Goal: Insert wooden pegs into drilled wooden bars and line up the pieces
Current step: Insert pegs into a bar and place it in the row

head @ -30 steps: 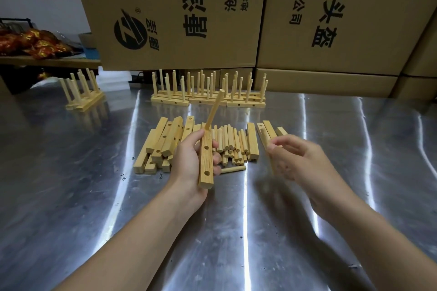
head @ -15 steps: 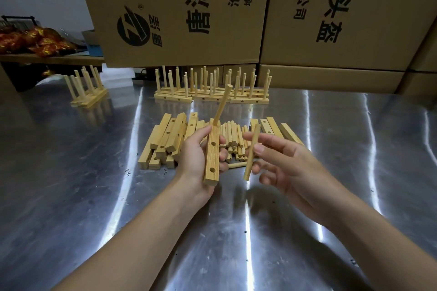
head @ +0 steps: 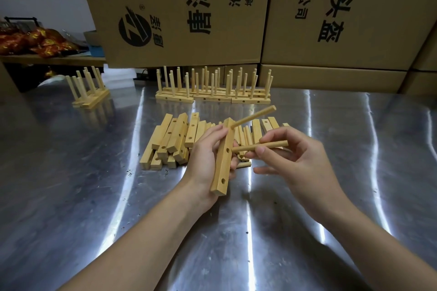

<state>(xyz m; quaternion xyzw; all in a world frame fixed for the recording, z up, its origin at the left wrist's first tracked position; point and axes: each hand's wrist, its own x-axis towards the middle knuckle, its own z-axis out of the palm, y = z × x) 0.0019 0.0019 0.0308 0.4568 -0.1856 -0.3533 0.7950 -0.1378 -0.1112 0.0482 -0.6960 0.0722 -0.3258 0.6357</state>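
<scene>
At the far left, a shelf holds shiny red-orange wrapped packets (head: 35,40). Nearer, on the reflective steel table (head: 71,172), stands a small cluster of pale wooden bars with upright pegs (head: 88,92). Right of it, near the table's middle, lies a loose pile of pale rectangular drilled wooden bars (head: 170,142).

Just right of that pile, the left hand (head: 203,156) is curled round a pale drilled wooden bar (head: 222,168), holding it off the table with its length running near to far. A round wooden peg (head: 253,117) sits in the bar's far hole and slants up to the right. The near hole is bare.

Behind the hands, a heap of loose short wooden pegs (head: 244,133) lies on the table. At the far edge stands a row of finished pegged bars (head: 212,94), set side by side below large printed brown cardboard boxes (head: 179,12).

The right hand (head: 298,163) pinches a second round wooden peg (head: 260,146) between thumb and fingers, lying level. Its left end meets the held bar's middle hole, but whether it has entered cannot be told.
</scene>
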